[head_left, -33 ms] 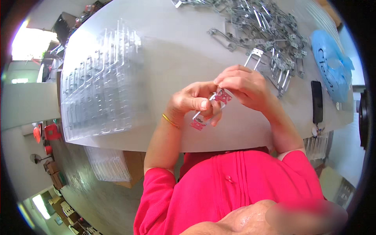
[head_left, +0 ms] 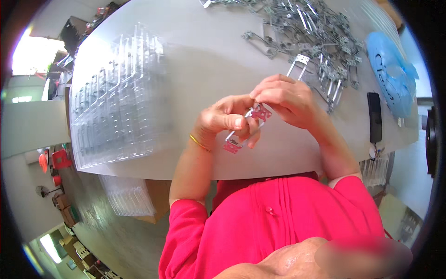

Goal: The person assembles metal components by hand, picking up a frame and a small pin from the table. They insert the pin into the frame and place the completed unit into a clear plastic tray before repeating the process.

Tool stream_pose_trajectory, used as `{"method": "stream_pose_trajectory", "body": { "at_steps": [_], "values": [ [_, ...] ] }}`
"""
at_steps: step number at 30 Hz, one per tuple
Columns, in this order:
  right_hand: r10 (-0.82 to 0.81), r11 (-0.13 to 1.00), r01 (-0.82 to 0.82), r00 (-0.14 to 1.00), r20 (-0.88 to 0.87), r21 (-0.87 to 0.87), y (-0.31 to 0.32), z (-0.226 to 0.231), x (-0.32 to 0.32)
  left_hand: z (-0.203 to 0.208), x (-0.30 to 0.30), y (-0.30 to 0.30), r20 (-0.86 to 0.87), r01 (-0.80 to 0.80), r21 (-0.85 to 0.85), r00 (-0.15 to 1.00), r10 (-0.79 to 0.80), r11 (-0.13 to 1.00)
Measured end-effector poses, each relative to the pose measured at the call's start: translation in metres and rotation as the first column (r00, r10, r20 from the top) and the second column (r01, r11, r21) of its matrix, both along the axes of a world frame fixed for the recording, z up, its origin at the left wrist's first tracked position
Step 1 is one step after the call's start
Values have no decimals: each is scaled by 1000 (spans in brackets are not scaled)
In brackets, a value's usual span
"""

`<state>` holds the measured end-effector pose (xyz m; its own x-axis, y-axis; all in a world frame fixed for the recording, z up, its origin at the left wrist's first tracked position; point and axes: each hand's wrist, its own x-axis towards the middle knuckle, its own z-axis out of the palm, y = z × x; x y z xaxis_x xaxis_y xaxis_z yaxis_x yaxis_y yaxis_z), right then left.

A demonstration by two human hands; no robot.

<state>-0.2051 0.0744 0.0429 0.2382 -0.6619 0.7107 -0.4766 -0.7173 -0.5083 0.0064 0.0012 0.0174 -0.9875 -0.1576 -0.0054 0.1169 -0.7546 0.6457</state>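
Above the table's near part, my left hand (head_left: 227, 119) is closed round a shiny metal bracket (head_left: 261, 112) with two long rods and flat, punched end plates that look pinkish. My right hand (head_left: 289, 100) pinches at the bracket's upper end; its fingertips meet the left ones there, and whatever small part lies between them is hidden. Just beyond the right knuckles shows a second, similar bracket (head_left: 302, 59), partly covered by that hand. Whether it lies on the table or is touched, I cannot tell. A pile of grey metal brackets (head_left: 320, 39) spreads behind it.
To the left stands a stack of clear plastic trays (head_left: 118, 100) with metal parts in the top one. At the right lie a black phone (head_left: 374, 117), keys (head_left: 374, 151) and a blue plastic bag (head_left: 394, 76). More clear trays (head_left: 126, 195) sit below the table (head_left: 195, 79) by a carton (head_left: 159, 200).
The view has shifted very slightly. Both hands keep the same hold on the bracket.
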Motion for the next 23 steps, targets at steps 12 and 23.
{"method": "stream_pose_trajectory", "body": {
  "at_steps": [12, 23],
  "values": [
    [-5, 1000, 5, 1000, -11, -11, 0, -4, -1, -4, 4, -8, 8, 73, -104, 997, -72, 992],
    [-6, 999, 3, 998, -57, -53, 0, -7, -2, -11, 2, -14, -18, 120, -91, 992, -123, 989]
  ]
}}
